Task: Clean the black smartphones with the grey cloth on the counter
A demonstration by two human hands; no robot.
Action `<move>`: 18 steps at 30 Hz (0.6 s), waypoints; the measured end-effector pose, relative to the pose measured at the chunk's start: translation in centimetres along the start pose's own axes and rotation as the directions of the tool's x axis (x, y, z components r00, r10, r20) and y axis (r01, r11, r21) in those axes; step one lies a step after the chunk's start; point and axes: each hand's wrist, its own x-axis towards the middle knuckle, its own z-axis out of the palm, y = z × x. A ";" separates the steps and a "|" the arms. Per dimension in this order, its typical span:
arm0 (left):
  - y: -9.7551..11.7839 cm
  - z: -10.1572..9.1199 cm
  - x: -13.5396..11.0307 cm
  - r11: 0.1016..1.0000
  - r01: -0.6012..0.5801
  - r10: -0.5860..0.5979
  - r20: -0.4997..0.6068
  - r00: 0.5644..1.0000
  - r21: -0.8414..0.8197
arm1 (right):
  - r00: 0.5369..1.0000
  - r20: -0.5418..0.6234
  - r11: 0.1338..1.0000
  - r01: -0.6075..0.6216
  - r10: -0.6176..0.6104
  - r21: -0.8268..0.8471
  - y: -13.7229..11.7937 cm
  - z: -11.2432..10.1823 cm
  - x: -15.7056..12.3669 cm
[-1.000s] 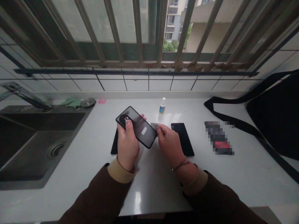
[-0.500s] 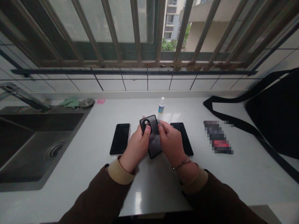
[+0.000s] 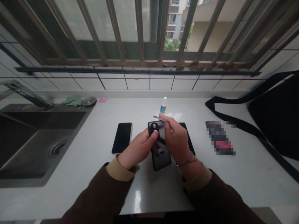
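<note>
My left hand (image 3: 142, 144) is closed round a dark phone (image 3: 162, 160), its thumb lying across the back by the round camera bump. The phone's back faces up and tilts toward me above the counter. In my right hand (image 3: 177, 137), closed over the phone's upper right edge, a thin, light grey flat piece (image 3: 159, 118) is pinched; I cannot make out its kind. To the left, a second phone (image 3: 122, 137) lies screen up. A dark flat device (image 3: 190, 141) is partly hidden behind my right hand. Beyond the hands stands a small white spray bottle (image 3: 163, 105).
A sink (image 3: 67, 149) with a faucet (image 3: 35, 96) is at the left. Near its back corner lie a green cloth (image 3: 73, 101), a metal strainer lid (image 3: 88, 101) and a pink piece (image 3: 102, 100). A black bag (image 3: 277, 115) with straps and a blurred item (image 3: 220, 138) are at the right.
The phone has come lower and nearer to me, turned slightly in my left hand. My right hand has shifted toward its top edge, and the light piece shows more. The view has shifted slightly.
</note>
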 end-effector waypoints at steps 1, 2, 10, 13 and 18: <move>0.1 0.0 0.0 0.998 -0.031 0.030 0.038 0.999 0.048 | 0.999 0.026 1.000 0.029 -0.029 0.007 -0.1 -0.1 0.0; 0.1 0.0 0.0 0.994 -0.055 0.049 0.069 0.996 0.091 | 0.996 0.059 0.998 0.061 -0.063 0.023 -0.2 -0.1 0.0; 0.7 -0.2 0.4 0.999 -0.027 0.024 0.065 0.998 0.045 | 0.995 0.080 0.996 0.059 -0.064 0.059 -0.7 -0.4 -0.1; 1.0 -0.4 0.5 0.989 0.107 -0.110 -0.022 0.994 -0.101 | 0.995 0.011 0.994 -0.096 0.095 0.050 -0.4 -0.3 0.2; 0.9 -0.4 0.4 0.960 0.152 -0.191 -0.154 0.969 -0.233 | 0.966 0.006 0.948 -0.254 0.257 0.191 0.4 0.1 0.4</move>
